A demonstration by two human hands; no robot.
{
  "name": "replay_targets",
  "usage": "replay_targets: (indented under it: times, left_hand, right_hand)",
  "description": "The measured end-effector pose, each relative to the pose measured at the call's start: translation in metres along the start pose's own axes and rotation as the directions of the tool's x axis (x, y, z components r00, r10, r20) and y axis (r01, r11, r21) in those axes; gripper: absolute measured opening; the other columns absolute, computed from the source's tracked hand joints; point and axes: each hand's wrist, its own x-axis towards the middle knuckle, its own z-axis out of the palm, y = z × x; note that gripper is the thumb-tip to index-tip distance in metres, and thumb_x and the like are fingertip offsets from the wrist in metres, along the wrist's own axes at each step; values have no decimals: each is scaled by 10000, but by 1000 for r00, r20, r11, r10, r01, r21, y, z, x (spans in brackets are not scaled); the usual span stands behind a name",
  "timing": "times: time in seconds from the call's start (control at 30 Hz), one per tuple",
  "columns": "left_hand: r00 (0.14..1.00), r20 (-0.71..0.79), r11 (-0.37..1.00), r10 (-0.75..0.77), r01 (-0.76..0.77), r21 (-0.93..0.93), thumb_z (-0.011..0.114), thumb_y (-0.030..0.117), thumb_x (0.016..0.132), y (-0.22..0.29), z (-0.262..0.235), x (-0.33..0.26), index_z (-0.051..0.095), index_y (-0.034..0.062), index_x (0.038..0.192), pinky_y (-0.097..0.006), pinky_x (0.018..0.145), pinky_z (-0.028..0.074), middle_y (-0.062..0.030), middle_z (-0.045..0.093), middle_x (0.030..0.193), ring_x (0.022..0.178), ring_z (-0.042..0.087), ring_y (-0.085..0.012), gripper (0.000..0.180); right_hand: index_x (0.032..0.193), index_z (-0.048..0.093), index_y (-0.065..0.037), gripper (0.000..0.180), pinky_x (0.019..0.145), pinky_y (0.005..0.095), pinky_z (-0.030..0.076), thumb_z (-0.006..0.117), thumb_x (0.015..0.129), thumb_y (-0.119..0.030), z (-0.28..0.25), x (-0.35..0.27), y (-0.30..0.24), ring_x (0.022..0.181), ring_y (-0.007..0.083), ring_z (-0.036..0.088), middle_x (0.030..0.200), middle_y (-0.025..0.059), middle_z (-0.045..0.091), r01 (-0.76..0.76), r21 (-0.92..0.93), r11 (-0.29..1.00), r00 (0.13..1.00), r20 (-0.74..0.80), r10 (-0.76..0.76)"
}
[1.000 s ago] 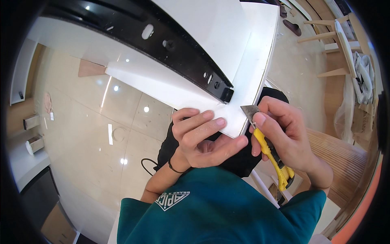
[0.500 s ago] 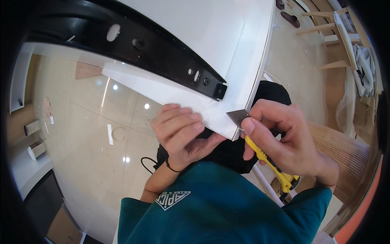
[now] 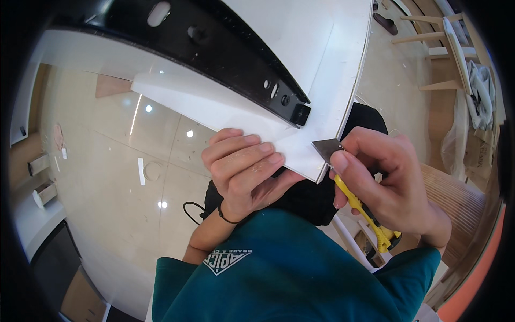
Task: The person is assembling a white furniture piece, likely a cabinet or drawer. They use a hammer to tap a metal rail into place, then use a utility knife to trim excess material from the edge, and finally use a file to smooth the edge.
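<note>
Your left hand lay on the panel's near corner, left of your right hand and its knife; the rail ran farther left.

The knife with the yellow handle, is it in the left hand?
No, the knife is held in the right hand, its blade at the white board's corner, while the left hand presses on the board.
</note>
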Motion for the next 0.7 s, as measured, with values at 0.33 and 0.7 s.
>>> replay_targets:
  times: [0.33, 0.7]
  left_hand:
    - [1000, -5, 1000, 3, -3, -15, 882, 283, 697, 0, 2, 0, 624, 174, 1026, -362, 918, 447, 25, 577, 1043, 1016, 532, -175, 432]
    - [1000, 18, 1000, -10, 10, -5, 880, 279, 697, -1, -1, -1, 630, 177, 1023, -369, 925, 446, 27, 580, 1054, 1024, 533, -175, 424]
  right_hand:
    - [781, 545, 8, 247, 472, 190, 396, 533, 993, -118, 0, -4, -1, 512, 57, 594, 583, 34, 607, 2, -7, 1000, 1000, -9, -2]
    - [787, 547, 8, 254, 467, 198, 400, 538, 997, -134, 1, -4, -7, 512, 59, 590, 596, 32, 602, -96, 63, 993, 995, 23, 95]
